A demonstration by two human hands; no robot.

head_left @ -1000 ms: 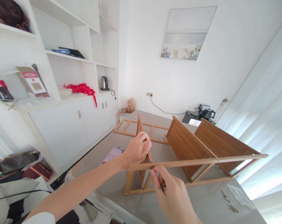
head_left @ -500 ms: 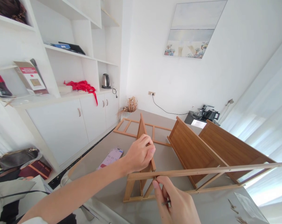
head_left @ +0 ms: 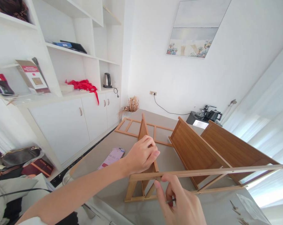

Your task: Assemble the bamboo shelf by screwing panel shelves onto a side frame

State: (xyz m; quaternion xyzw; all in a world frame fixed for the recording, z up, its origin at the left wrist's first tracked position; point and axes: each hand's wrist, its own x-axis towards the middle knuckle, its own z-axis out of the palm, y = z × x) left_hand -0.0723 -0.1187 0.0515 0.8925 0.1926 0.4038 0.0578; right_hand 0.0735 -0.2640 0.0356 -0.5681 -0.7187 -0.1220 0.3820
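My left hand is closed over the upper edge of a narrow wooden shelf board, holding it on edge against the end of a wooden side frame. Thumb and forefinger of my right hand are by a small screw at the frame's near rail, below the board's end. A thin dark metal rod, apparently a hex key, sticks out from the curled fingers of that hand; the rest of it is hidden. Two more shelf boards stand along the same frame to the right.
Another wooden side frame lies flat on the grey table behind the boards. A phone showing a timer rests left of my hand. Loose screws and a clear plastic bag lie at the right.
My right forefinger has lifted slightly away from the screw, with the thumb still close to it. The left hand keeps its hold on the board. The view has shifted a little.
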